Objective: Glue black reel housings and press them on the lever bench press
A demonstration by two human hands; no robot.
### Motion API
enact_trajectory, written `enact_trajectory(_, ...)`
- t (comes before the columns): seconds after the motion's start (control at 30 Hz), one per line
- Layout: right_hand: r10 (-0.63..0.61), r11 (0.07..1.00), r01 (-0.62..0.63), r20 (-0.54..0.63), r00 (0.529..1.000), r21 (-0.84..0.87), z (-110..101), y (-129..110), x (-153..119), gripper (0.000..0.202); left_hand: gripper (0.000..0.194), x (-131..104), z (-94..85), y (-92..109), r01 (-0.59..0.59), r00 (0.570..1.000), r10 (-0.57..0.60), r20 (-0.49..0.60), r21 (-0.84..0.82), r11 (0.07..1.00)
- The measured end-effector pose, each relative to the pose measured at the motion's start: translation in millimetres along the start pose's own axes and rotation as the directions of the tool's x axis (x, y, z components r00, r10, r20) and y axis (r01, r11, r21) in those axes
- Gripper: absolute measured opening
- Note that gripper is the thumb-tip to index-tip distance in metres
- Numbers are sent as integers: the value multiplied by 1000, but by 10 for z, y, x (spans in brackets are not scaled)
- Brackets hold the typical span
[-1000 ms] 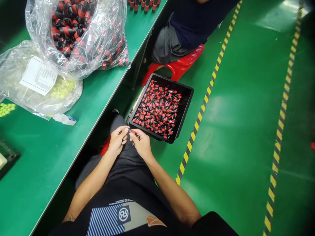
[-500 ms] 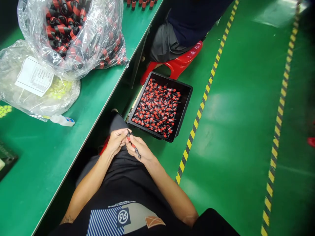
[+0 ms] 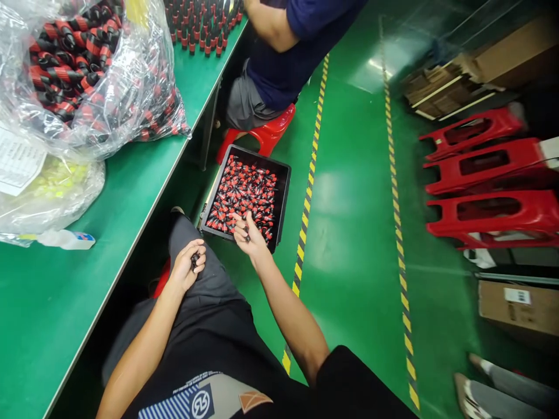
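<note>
Off the right edge of the counter [image 3: 109, 233], the left hand [image 3: 187, 265] curls round a dark piece [image 3: 194, 261]; the right hand [image 3: 252, 237], loosely closed on another dark part [image 3: 247, 237], overhangs the near edge of a tray [image 3: 285, 189] of red-black parts [image 3: 244, 189].

Parts [image 3: 244, 195] lie in the bin [image 3: 283, 181], right of the table [image 3: 117, 221] bearing the bag [image 3: 144, 87]

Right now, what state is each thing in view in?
Left hand: closed around small dark parts
Right hand: closed on a small dark piece
Black rectangular box: open, holding many small red-and-black pieces
Large clear plastic bag: mouth open, similar pieces inside
Labelled clear plastic bag: lying down, yellow pieces inside
Red plastic stool beyond the box: occupied
Grouped red-and-black pieces: standing upright
</note>
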State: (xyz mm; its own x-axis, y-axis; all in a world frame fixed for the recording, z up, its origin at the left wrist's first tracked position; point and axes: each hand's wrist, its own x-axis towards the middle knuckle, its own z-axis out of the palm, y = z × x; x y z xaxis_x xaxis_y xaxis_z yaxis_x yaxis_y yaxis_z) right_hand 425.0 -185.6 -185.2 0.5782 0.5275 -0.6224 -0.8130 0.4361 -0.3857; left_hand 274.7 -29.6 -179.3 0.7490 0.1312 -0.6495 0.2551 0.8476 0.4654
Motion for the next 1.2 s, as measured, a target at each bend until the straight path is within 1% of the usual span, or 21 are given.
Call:
enact_trajectory(0.03,-21,1000,21,-34,999,0,-51,-46,57,32,47,6,-11,-30,12,1000,-12,7,0,1000)
enact_trajectory(0.1,-8,1000,7,-51,999,-24,-122,-4,99,33,44,6,-23,-80,23,999,-23,25,14,1000)
enact_trajectory(0.17,35,998,-38,-58,998,-53,-152,179,66,35,44,2,-28,-111,10,1000,-10,17,19,1000)
enact_trajectory(0.23,74,993,-79,-64,995,-83,-146,414,0,38,42,3,-33,-118,-11,1000,11,-22,-1,1000)
enact_trajectory(0.3,91,989,-98,-69,993,-107,-112,615,-61,39,39,8,-42,-100,-18,998,15,-66,-37,999)
enact_trajectory(0.37,92,987,-100,-69,993,-128,-58,739,-108,39,35,12,-50,-68,-8,995,1,-96,-67,998)
enact_trajectory(0.47,84,982,-91,-50,995,-166,43,795,-186,37,27,7,-48,-18,8,992,-19,-124,-92,996)
enact_trajectory(0.53,80,978,-83,-23,997,-191,115,791,-256,36,29,-4,-39,11,-6,991,-9,-133,-116,993)
enact_trajectory(0.6,46,958,-38,24,999,-285,185,787,-329,39,29,-17,-32,38,-33,991,13,-134,-143,989)
enact_trajectory(0.63,16,930,5,54,998,-367,216,787,-361,41,29,-23,-30,52,-43,991,23,-130,-155,987)
enact_trajectory(0.67,-18,884,58,91,996,-464,244,789,-389,44,31,-28,-31,65,-52,991,31,-127,-164,985)
enact_trajectory(0.73,-85,740,176,170,982,-649,289,796,-432,46,33,-35,-40,87,-75,990,53,-129,-172,982)
enact_trajectory(0.8,-141,573,280,244,959,-770,320,798,-462,44,36,-41,-53,98,-107,987,85,-138,-167,980)
enact_trajectory(0.9,-188,309,405,362,913,-861,351,791,-503,33,44,-48,-62,94,-150,983,132,-129,-144,978)
enact_trajectory(0.93,-195,240,432,392,899,-870,357,788,-516,29,46,-52,-58,89,-156,983,142,-116,-131,979)
enact_trajectory(0.97,-206,192,451,413,887,-872,361,787,-528,27,47,-57,-51,83,-157,984,146,-102,-117,981)
enact_trajectory(1.0,-224,167,463,424,877,-870,364,788,-537,24,46,-62,-41,78,-154,986,145,-86,-103,983)
enact_trajectory(1.07,-281,166,463,408,869,-871,362,793,-546,19,44,-73,-18,72,-146,988,141,-69,-75,986)
enact_trajectory(1.13,-325,185,435,363,874,-881,355,799,-549,11,44,-85,0,73,-153,986,149,-78,-50,987)
enact_trajectory(1.2,-329,198,405,329,885,-893,349,804,-552,10,44,-95,4,76,-176,980,175,-98,3,984)
